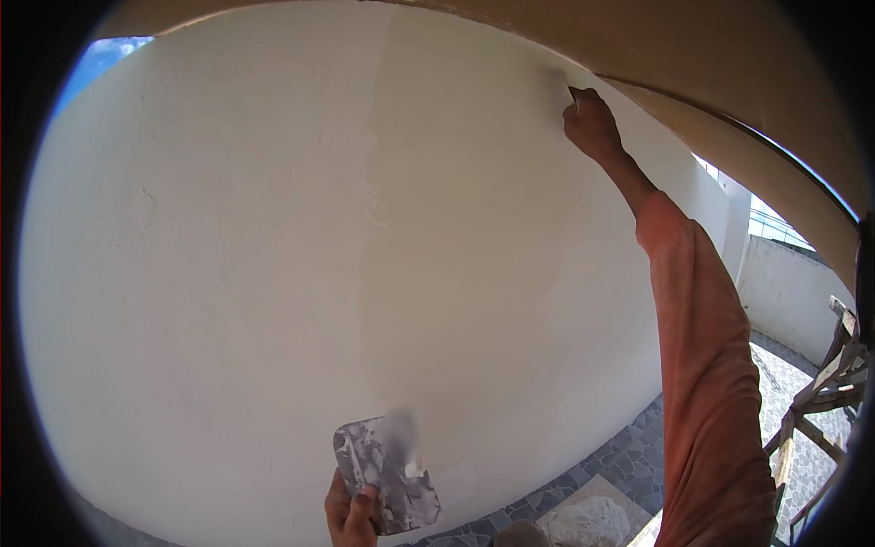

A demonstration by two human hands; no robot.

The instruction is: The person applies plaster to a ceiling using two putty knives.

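My right hand [592, 126] is stretched up to the top right of a pale wall [228, 255], closed around a putty knife [572, 95]. Only a thin, blurred part of the knife shows against the wall, close under the brown overhang. Low in front of me, my left hand [350, 518] grips a flat metal plate [401, 506], thumb on top. Grey and white smears cover the plate, and a small white lump of putty [416, 469] sits near its right edge. A darker, damp-looking coat [456, 237] covers the wall's middle; the left part looks lighter.
The brown overhang [711, 64] curves across the upper right. A wooden trestle [825, 401] stands at right, beside my orange sleeve [706, 365]. Below are grey stone-pattern floor tiles [629, 447] and a board [597, 515] with white material. A low white wall [784, 287] lies beyond.
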